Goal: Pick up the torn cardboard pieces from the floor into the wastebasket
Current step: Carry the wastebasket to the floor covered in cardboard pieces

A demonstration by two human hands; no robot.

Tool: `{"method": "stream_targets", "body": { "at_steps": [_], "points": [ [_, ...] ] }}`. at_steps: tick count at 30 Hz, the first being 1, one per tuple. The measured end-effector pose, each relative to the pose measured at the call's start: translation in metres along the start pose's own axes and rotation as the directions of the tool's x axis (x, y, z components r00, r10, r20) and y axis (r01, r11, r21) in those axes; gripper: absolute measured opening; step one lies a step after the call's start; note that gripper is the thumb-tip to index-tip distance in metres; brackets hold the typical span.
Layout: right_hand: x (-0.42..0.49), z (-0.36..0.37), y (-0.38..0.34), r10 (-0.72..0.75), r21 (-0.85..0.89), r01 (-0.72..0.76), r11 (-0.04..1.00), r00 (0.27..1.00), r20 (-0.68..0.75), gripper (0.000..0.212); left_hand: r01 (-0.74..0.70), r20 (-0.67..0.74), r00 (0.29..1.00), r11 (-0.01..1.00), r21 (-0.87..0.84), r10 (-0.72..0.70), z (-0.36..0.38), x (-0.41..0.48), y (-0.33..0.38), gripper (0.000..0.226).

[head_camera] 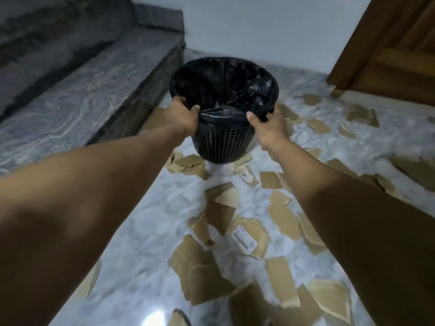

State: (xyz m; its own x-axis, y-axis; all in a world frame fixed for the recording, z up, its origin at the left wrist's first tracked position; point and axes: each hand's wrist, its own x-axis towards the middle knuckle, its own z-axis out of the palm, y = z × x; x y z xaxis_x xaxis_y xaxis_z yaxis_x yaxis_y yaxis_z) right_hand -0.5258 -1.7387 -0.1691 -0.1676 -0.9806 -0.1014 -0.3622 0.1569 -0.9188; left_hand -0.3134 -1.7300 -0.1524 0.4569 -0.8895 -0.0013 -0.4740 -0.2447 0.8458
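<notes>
Marble floor (146, 231) nearest the camera is strewn with torn cardboard pieces (223, 203), several blurred or cut off at the bottom edge. Farther out, the left hand (181, 116) and right hand (268, 128) grip the near rim of the wastebasket (221, 142), thumbs hooked inside, other fingers mostly hidden outside. It stands upright mid-floor, mouth up, among the scraps.

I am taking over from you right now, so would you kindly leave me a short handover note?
Hands: left hand grips the wastebasket at its near-left rim, right hand at the near-right rim.
Things: the wastebasket, with black liner, is among torn cardboard pieces scattered over the floor.
Done: no cardboard visible inside.
Left: gather every piece, including the labelled piece, into it.
</notes>
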Motion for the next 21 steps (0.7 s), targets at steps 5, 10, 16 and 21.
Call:
{"method": "stream_targets", "body": {
  "at_steps": [5, 10, 16, 21],
  "points": [
    [-0.011, -0.001, -0.004, -0.065, -0.019, 0.064, 0.998, 0.997, -0.036, 0.073, -0.093, -0.102, 0.991, 0.995, -0.02, 0.09, -0.004, -0.016, -0.002, 0.045],
    [-0.074, 0.001, 0.05, -0.033, -0.221, 0.027, 0.975, 0.999, -0.02, 0.052, -0.131, 0.102, 0.988, 0.973, 0.192, 0.113, 0.005, -0.086, -0.059, 0.032],
    [-0.227, -0.006, 0.153, 0.378, -0.691, 0.185, 0.699, 0.724, 0.576, 0.069, -0.392, 0.656, 0.723, 0.655, 0.647, -0.215, 0.013, -0.238, -0.158, 0.083],
    [-0.29, -0.012, 0.2, 0.265, -0.722, 0.629, 0.289, 0.672, 0.692, 0.096, -0.518, 0.637, 0.762, 0.485, 0.704, -0.112, 0.021, -0.296, -0.206, 0.082]
  ]
}}
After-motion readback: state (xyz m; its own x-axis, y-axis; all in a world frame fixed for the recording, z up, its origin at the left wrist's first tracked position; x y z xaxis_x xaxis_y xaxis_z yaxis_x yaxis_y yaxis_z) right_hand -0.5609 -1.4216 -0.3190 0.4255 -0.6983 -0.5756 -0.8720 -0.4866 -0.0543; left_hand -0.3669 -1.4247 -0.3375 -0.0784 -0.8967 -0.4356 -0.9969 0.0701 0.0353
